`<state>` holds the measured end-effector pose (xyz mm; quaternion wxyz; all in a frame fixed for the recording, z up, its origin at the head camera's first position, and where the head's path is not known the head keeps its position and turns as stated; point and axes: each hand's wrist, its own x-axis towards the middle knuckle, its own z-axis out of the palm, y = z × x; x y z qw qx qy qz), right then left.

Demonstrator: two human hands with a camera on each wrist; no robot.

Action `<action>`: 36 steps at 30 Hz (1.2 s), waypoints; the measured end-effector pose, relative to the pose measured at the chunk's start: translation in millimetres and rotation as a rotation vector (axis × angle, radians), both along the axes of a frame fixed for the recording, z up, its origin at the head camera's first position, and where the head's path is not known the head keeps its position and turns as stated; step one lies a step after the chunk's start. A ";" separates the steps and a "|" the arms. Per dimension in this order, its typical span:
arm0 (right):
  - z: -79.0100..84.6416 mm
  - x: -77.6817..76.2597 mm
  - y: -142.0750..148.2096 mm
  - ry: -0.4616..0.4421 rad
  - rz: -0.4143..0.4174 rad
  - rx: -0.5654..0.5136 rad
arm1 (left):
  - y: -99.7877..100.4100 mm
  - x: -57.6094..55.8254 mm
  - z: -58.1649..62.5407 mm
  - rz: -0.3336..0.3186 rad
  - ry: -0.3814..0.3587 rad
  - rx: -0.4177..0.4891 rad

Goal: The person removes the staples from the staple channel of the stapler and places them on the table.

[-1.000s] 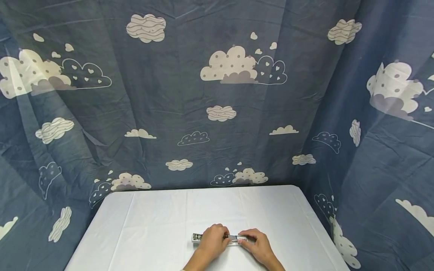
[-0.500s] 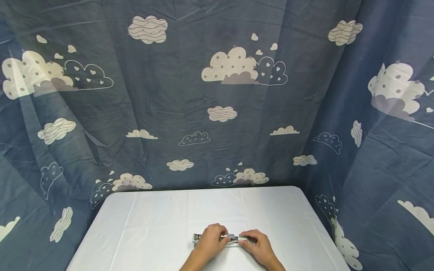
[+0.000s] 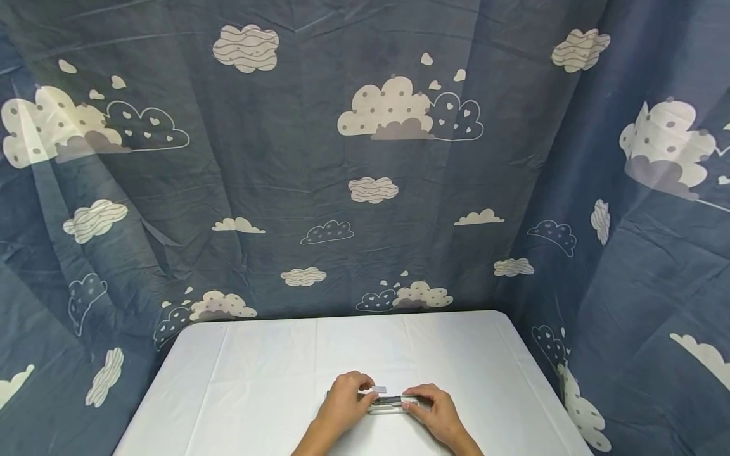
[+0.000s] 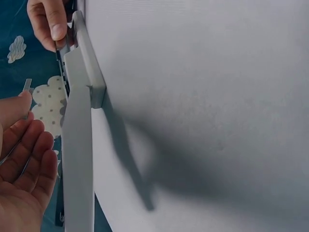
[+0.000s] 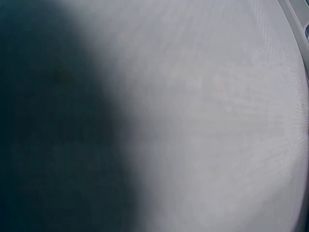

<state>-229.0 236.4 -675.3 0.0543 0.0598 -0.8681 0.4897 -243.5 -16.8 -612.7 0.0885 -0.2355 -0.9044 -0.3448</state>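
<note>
A white stapler (image 3: 389, 410) lies lengthwise across the table, its dark inner channel showing between the hands. My left hand (image 3: 341, 400) is over its left part, hiding much of it. Between thumb and forefinger it pinches a small grey staple strip (image 3: 379, 389), held just above and behind the stapler. In the left wrist view the strip (image 4: 28, 85) sticks out past the thumb, and the other fingers are loosely bent beside the stapler's long body (image 4: 78, 150). My right hand (image 3: 436, 413) grips the stapler's right end with thumb and fingers.
A white cloth covers the table (image 3: 256, 373). Dark blue curtains (image 3: 296, 152) with cloud prints hang behind it and at both sides. The right wrist view is mostly blurred white cloth (image 5: 207, 125) and a dark area.
My left hand has lifted the staple strip up and slightly left, away from the stapler, uncovering more of the dark channel. The right hand has stayed on the stapler's right end.
</note>
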 end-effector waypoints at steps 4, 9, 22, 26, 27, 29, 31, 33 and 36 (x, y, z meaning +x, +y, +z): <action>0.4 -0.2 -2.2 0.008 0.011 0.006 | -5.3 -0.9 3.2 0.002 0.005 0.017; 1.7 0.4 -3.0 0.001 0.014 0.010 | -13.2 -1.0 6.8 0.003 0.027 0.043; -0.6 -4.0 -0.7 -0.018 0.005 0.007 | -35.5 -0.4 20.2 0.011 0.093 0.063; -0.2 -4.0 -1.5 -0.030 0.002 0.001 | -44.5 0.5 22.8 0.031 0.101 0.057; -0.2 -3.9 -1.7 -0.030 0.002 0.001 | -46.9 0.7 23.2 0.036 0.104 0.058; -0.1 -3.4 -2.2 -0.029 0.001 0.000 | -51.9 1.0 24.1 0.044 0.109 0.061; 0.1 -3.0 -2.4 -0.028 0.000 -0.002 | -57.1 1.4 25.1 0.049 0.104 0.067; 0.1 -2.8 -2.3 -0.025 -0.002 -0.007 | -62.2 1.6 25.7 0.054 0.087 0.071; -0.3 -3.1 -1.5 -0.019 -0.006 -0.011 | -69.9 2.6 26.4 0.067 0.066 0.070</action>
